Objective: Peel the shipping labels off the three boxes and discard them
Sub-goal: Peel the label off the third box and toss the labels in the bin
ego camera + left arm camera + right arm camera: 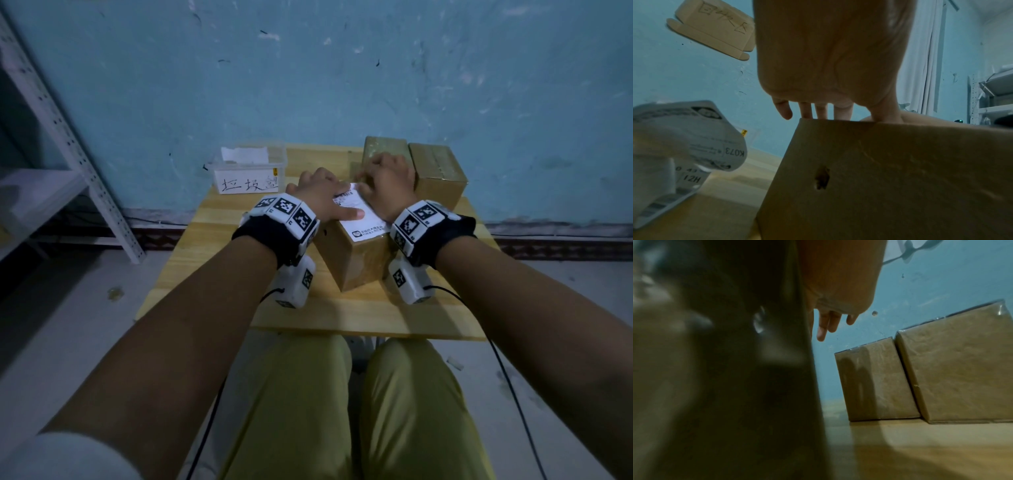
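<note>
Olive trousers (329, 411) along the bottom edge. At frame centre, left hand (320, 200) pressing flat on the labelled box (356, 253), thumb on the white shipping label (363, 219); right hand (388, 185) pinching the label's far edge. Upper left of centre, clear bin (250, 171) holding white paper. Upper right, two plain boxes (438, 171) side by side. Wooden desk (212, 260), blue wall (308, 75), metal shelving (51, 137) far left.

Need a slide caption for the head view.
Both hands work the label atop the near box; bin behind.
</note>
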